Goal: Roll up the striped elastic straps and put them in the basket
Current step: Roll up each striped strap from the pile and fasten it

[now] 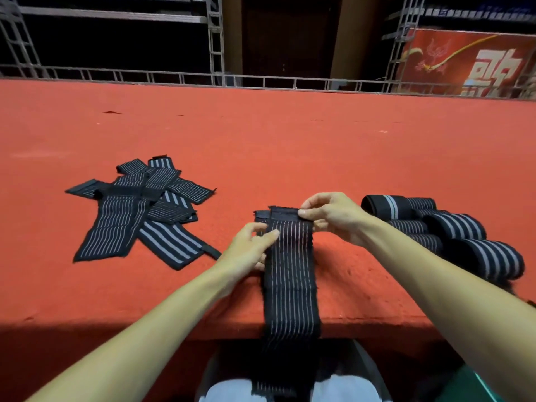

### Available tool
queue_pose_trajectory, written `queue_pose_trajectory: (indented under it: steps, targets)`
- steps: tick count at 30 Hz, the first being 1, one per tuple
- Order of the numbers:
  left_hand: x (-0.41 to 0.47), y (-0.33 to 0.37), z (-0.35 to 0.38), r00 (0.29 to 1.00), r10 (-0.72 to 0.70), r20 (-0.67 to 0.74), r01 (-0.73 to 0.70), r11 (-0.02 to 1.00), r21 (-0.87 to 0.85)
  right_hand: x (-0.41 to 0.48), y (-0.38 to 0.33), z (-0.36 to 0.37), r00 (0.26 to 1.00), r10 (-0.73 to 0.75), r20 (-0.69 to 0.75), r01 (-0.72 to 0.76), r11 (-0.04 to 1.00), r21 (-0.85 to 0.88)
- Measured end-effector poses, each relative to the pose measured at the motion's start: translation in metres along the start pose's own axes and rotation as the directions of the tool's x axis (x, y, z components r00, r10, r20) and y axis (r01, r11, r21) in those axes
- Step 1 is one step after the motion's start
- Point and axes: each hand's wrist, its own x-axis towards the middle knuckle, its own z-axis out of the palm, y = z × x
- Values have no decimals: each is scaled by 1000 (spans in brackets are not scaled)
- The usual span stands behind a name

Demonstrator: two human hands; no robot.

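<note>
Head view: the strap (290, 274) being worked runs from the hands toward 6 o'clock, over the near edge of the table (261, 134) and down onto the person's lap. Its lower end is dark, blurred and lost near the bottom edge of the frame. At 4 o'clock the rolls (461, 227) lie close together on the red cloth; the right forearm hides the nearer ones, so their number is hard to make out. A green shape (478, 384) at 5 o'clock is cut off by the frame and the forearm; I cannot tell whether it is the basket. Past the table's far edge, at 12 o'clock, the background is too dark to read.

The left hand (251, 248) grips the strap's left edge, thumb lying on top and fingers curled beneath. The right hand (327, 216) pinches the strap's far end between thumb and bent fingertips, where a plain black tab is turned back on itself. Both hands are clamped on the same strap, close together — left at 7 o'clock of the right.

At 9 o'clock, well apart from the hands, the pile (133, 210) of unrolled straps lies flat and crisscrossed on the table.
</note>
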Motion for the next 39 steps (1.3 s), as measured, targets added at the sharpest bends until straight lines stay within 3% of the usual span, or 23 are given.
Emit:
queue_pose_trajectory:
  steps: [3,6,12,16,22,27,29,34,39]
  targets:
    - [25,-5,-9,972,180,-150,-158,976,149,11,11,7,999,-1,33,0,1000,20]
    - [43,-9,-16,906,292,-306,-226,946,233,26,24,10,1000,-9,29,8,999,42]
    - [75,-20,-24,926,243,-289,-170,952,256,58,41,18,992,-115,-47,115,993,-8]
    - [107,-22,-27,909,262,-325,-153,934,324,92,50,17,954,-268,-138,225,938,-264]
    - [141,-30,-25,886,324,-331,-82,814,576,126,73,17,937,-300,-179,187,863,-470]
    - [147,-34,-21,871,343,-352,-41,765,642,135,74,17,940,-298,-164,150,795,-588]
    - [148,-33,-21,883,325,-338,-29,757,653,136,72,18,951,-287,-112,153,756,-637]
    - [141,-24,-24,957,253,-140,-74,683,727,125,59,25,954,-294,-56,185,725,-664]
    - [101,10,-31,933,358,39,-290,684,669,91,18,25,918,-396,-27,277,687,-672]
